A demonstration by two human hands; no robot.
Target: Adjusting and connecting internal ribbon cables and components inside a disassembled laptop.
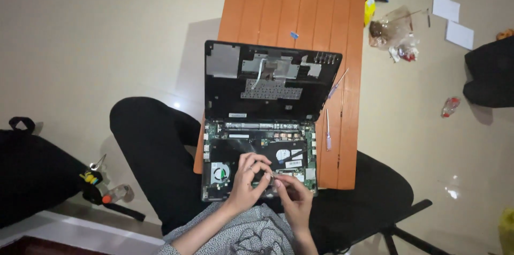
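Note:
An opened laptop lies on a narrow orange table [292,3]: its lower half [259,148] shows the green circuit board, a round fan [219,172] and black parts, and its removed black cover [270,81] lies inside up just beyond. My left hand [247,181] rests on the near edge of the board, fingers curled around a small part I cannot make out. My right hand [292,193] meets it from the right, fingertips pinched at the same spot.
Thin screwdrivers [328,129] lie on the table's right side, and a small blue piece [294,35] farther back. A black bag [37,174] sits on the floor at left, a black chair [375,191] at right, with plastic bags, bottles and papers scattered behind.

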